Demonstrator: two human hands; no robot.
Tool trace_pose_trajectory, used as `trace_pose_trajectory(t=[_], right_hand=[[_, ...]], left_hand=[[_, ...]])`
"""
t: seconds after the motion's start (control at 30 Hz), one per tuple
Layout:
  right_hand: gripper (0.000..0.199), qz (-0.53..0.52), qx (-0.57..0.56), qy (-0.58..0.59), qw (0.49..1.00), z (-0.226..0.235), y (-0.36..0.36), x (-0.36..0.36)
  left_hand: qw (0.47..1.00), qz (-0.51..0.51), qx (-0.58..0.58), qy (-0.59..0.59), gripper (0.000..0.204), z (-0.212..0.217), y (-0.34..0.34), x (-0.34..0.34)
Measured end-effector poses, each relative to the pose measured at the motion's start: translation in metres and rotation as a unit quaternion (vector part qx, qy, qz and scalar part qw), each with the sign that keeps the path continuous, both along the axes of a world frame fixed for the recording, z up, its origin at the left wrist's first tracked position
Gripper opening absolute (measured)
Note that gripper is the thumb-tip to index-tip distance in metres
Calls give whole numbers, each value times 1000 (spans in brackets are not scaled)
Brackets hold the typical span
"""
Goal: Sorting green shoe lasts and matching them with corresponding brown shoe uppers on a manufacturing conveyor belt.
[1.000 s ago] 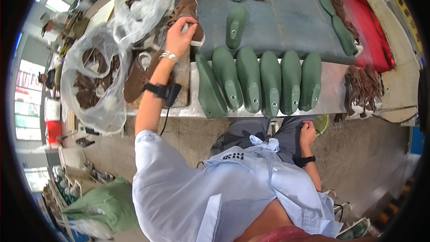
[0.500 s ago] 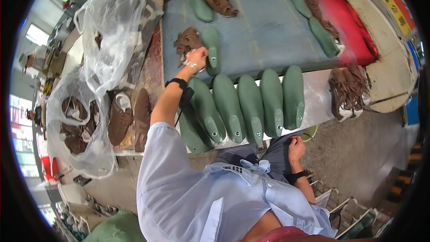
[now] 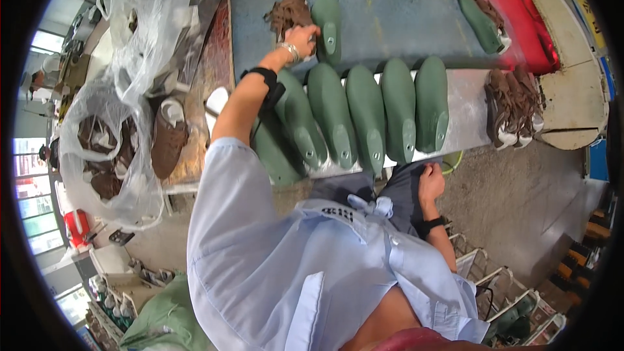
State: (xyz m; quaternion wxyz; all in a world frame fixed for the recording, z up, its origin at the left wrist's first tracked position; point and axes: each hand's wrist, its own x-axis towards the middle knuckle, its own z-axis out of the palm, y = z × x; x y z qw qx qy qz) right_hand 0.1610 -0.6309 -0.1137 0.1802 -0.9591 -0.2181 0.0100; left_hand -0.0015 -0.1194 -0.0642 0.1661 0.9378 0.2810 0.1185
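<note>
My left hand (image 3: 302, 40) reaches to the blue surface with curled fingers, at the near end of a brown shoe (image 3: 288, 14) and just left of a green shoe last (image 3: 327, 29). What its fingers pinch is hidden. Below my forearm and to its right, several green lasts (image 3: 366, 114) lie side by side on a metal ledge (image 3: 471, 101), a small metal-rimmed hole at the near end of most. Loosely closed, my right hand (image 3: 430, 183) rests on my dark trousers by the ledge's edge, with nothing visible in it.
Clear plastic bags (image 3: 140, 175) with brown shoes stand at the left, beside another brown shoe (image 3: 170, 140). Several brown shoes (image 3: 513, 107) stand at the ledge's right end. Farther back, lasts and shoes lie on the blue surface (image 3: 396, 16) near red material (image 3: 526, 32).
The view has shifted, so the bench sits higher. My left hand, the shoe and the last beside it have moved right relative to the row. A brown shoe left of my forearm no longer shows.
</note>
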Motion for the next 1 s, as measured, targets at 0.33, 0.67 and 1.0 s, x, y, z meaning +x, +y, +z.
trace_pose_trajectory(t=[0.33,0.67,1.0], right_hand=[[21,-49,152,128,979,-2,-9,11],[22,-6,236,160,958,-4,-21,9],[19,-9,218,85,972,-9,-25,15]], left_hand=[[994,33,25,-102,62,98,-102,-116],[921,335,-106,-170,78,20,-262,-207],[904,340,-220,-140,88,15,-241,-171]])
